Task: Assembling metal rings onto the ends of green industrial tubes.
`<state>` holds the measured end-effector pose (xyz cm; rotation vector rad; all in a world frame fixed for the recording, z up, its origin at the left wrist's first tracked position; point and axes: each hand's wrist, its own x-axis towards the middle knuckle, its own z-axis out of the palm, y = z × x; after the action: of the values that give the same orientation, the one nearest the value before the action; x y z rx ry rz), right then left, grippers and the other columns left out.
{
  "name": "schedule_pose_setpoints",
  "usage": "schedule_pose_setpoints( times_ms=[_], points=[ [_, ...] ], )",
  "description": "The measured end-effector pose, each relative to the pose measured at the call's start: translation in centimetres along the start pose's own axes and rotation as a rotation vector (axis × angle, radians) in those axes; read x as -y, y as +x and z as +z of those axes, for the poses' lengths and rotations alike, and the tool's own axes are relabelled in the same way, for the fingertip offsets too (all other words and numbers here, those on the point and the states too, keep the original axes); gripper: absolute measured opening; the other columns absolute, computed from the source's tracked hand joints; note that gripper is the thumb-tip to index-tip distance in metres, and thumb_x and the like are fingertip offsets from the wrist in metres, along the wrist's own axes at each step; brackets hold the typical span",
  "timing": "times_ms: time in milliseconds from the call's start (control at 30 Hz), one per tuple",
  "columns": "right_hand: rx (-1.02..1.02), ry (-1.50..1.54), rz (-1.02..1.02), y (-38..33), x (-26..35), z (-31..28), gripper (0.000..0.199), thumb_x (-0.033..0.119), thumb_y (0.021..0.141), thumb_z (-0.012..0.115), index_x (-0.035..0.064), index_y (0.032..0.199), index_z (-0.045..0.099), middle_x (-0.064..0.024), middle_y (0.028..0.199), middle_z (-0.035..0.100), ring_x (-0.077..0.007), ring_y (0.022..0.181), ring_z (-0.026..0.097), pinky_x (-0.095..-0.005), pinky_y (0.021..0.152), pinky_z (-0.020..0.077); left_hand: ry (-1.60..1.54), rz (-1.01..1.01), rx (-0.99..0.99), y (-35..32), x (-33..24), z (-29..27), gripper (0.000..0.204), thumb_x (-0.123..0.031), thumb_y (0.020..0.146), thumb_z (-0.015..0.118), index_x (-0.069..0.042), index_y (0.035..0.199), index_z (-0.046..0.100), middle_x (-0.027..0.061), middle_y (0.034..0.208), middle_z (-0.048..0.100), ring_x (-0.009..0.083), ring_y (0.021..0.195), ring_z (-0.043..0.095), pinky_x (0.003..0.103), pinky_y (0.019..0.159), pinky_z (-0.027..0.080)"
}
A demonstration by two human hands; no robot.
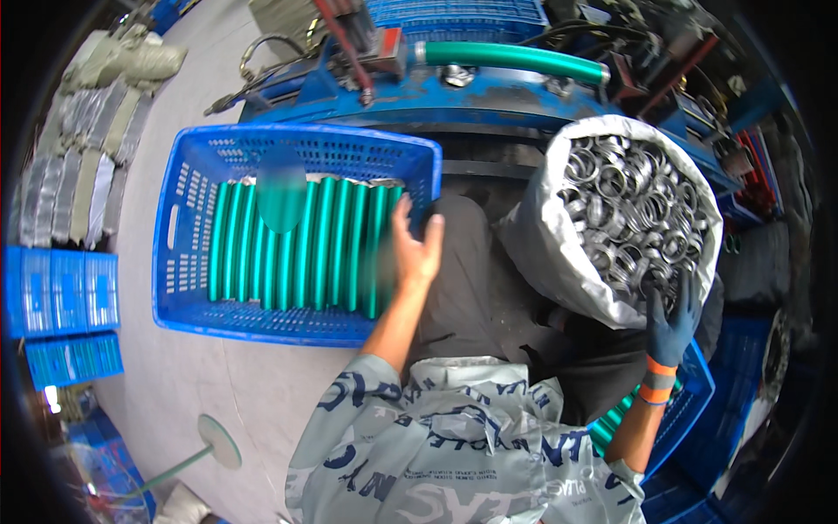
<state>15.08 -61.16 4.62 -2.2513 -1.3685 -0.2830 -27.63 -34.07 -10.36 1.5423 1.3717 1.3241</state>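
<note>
My bare left hand (417, 248) hovers at the right end of a blue plastic crate (301, 328), its fingers and thumb apart with nothing visible between them. Inside the crate lies a row of several green tubes (292, 253), side by side. My right hand (674, 321), in a dark blue-grey glove, reaches over the near rim of a white sack (546, 227). Its fingers are spread, and their tips touch the metal rings (633, 205) filling the sack; whether one is between them is hard to see.
A blue machine bench (419, 98) runs across the far side, with a green tube (515, 58) lying on it. Another blue crate (690, 393) with green tubes is by my right forearm. Blue crates (61, 293) and stacked bundles (78, 166) stand left; a round-topped stand (220, 442) is near left.
</note>
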Motion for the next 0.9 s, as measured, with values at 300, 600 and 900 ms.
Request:
schedule_pose_setpoints(
  times_ms=[300,600,900],
  points=[
    [0.103,-0.026,-0.111,2.1,2.8,5.1,0.06,0.013,0.105,0.077,0.0018,0.162,0.062,-0.024,0.162,0.065,-0.0443,0.156,0.056,-0.0524,0.129,0.045,0.847,-1.03,0.194,-2.8,24.4,-15.1,0.122,-0.064,0.087,0.094,0.001,0.175,0.039,0.0284,0.18,0.044,0.046,0.165,0.045,0.056,0.137,0.039],
    [0.198,0.074,-0.045,3.3,1.9,4.5,0.054,0.009,0.097,0.077,0.0026,0.15,0.073,-0.0234,0.157,0.069,-0.0475,0.158,0.053,-0.0547,0.13,0.0443,0.574,-1.047,0.187,-4.3,23.9,-18.7,0.104,-0.043,0.075,0.103,0.004,0.158,0.061,0.03,0.16,0.067,0.0411,0.151,0.064,0.047,0.129,0.05],
    [0.124,0.075,-0.345,2.9,1.7,-1.1,0.03,0.008,0.077,0.089,0.01,0.103,0.075,-0.0229,0.154,0.069,-0.0532,0.15,0.057,-0.0628,0.122,0.0468,-0.087,-0.421,-0.119,0.3,9.7,-13.9,0.083,-0.026,0.083,0.108,0.006,0.146,0.065,0.013,0.128,0.079,0.0237,0.115,0.073,0.041,0.105,0.06]
  ],
)
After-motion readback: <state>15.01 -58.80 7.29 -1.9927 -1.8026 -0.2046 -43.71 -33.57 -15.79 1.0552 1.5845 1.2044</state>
